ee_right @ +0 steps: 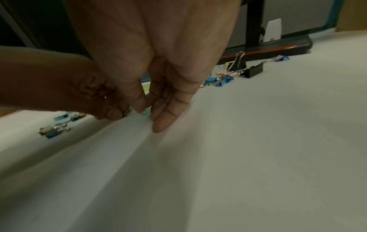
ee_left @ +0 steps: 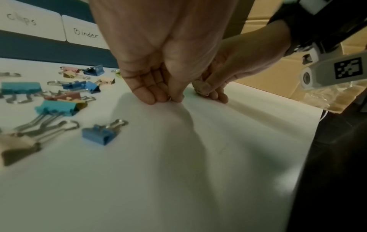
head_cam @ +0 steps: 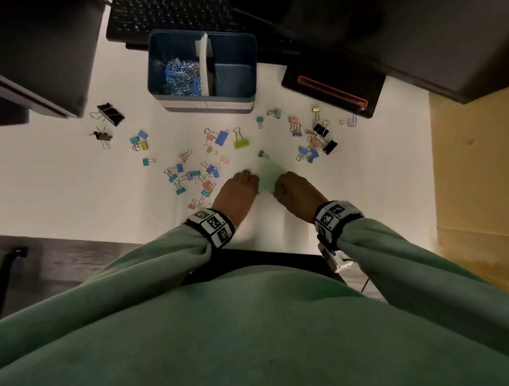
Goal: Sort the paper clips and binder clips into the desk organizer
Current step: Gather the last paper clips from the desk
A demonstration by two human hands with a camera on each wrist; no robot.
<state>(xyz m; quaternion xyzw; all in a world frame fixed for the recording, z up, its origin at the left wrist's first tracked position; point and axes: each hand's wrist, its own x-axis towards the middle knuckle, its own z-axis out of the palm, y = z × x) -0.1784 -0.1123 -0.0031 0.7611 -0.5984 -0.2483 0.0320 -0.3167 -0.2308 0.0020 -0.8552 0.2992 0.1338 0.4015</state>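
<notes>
My left hand (head_cam: 237, 191) and right hand (head_cam: 295, 189) each pinch a small paper clip (ee_right: 144, 112) off the desk (head_cam: 61, 185); thin wire may slip, missing the organizer (head_cam: 202, 71) beyond.

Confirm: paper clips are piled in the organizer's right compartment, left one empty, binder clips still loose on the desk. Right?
Not quite. The head view shows the paper clips piled in the left compartment of the organizer; the right one is the empty one. The binder clips do lie loose on the desk.
</notes>
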